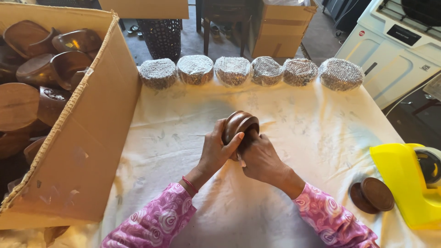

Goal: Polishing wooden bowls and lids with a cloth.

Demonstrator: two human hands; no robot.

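Hands: left hand (pixel 219 149) and right hand (pixel 260 158) grip a wooden bowl (pixel 239 125); six foam-wrapped bundles (pixel 232 70) line the table's far edge.

Dark brown wooden bowl (pixel 240 125), glossy, with a paler brown rim. Sleeves (pixel 156 222) in pink with a white and purple rose print, a red band (pixel 189 184) at one wrist. Cream cloth (pixel 298 119) over the worktop, faintly smudged grey. Six silvery-grey speckled wrapped bundles (pixel 232 70). Bright yellow tape dispenser (pixel 406 183). Two dark brown round lids (pixel 372 195). Tan cardboard box (pixel 87 138), brown bowls inside.
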